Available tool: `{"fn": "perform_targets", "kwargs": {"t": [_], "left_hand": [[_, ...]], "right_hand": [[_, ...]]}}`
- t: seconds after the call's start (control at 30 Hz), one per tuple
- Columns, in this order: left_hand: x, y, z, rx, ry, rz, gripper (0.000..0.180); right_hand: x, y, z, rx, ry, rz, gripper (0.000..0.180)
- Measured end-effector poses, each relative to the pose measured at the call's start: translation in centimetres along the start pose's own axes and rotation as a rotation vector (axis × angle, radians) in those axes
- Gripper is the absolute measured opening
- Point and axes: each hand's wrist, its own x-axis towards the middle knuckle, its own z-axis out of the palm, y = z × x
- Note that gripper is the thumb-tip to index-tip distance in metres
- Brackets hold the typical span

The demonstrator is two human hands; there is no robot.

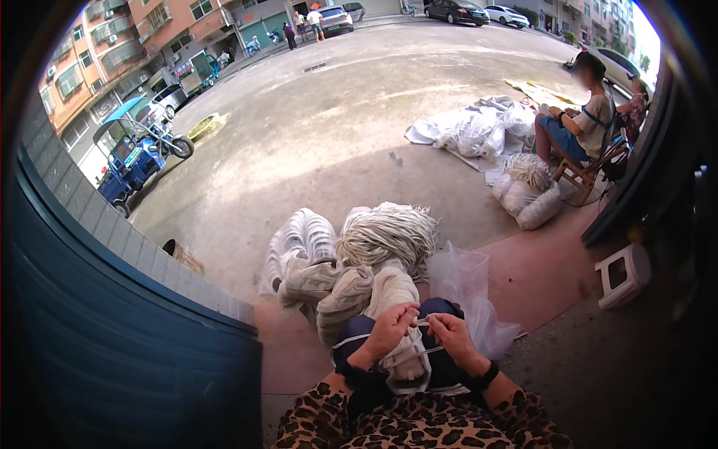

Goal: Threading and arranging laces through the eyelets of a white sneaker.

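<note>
Both hands meet above my lap. My left hand (390, 331) has its thumb and fingers pinched on a thin white cord (422, 324). The other side of the cord is in the pinched fingertips of my right hand (453, 339), a short gap away. Pale strands hang below the hands and across my dark-clad knees. Between my knees lies a long cream fabric piece (395, 293), partly hidden by my left hand. Beyond it rests a thick bundle of off-white cords (390, 236), next to folded beige knitted-looking pieces (329, 288) and a clear-wrapped white bundle (301, 238).
Clear plastic sheeting (475, 299) lies right of my knees. A white stool (623, 275) stands farther right. A seated person (587, 120) is beside white sacks (486, 131) and another cord bundle (528, 170). A blue door (127, 299) borders the left; a blue three-wheeler (138, 153) stands outside.
</note>
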Motion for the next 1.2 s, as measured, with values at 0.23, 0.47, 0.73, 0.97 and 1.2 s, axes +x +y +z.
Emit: {"fn": "perform_targets", "kwargs": {"t": [0.23, 0.47, 0.73, 0.97, 1.2], "left_hand": [[-3.3, -0.5, -0.5, 0.004, 0.076, 0.005, 0.029], [-5.1, -0.1, 0.0, -0.092, 0.164, 0.025, 0.027], [-2.4, 1.8, -2.5, -0.661, 0.266, 0.063, 0.012], [-8.1, 4.8, -19.8, -0.643, 0.642, 0.146, 0.014], [-14.3, 5.2, -25.4, -0.445, 0.813, 0.152, 0.017]], "right_hand": [[-0.1, -0.6, 2.9, -0.157, -0.152, -0.12, 0.023], [-1.1, -0.6, 4.2, -0.225, -0.146, -0.224, 0.025], [0.1, 0.3, 1.3, -0.224, -0.172, -0.161, 0.026], [-2.6, -5.8, -15.1, -0.062, 0.243, 0.064, 0.031], [-12.2, -10.9, -31.6, 0.602, 0.285, -0.164, 0.027]]}}
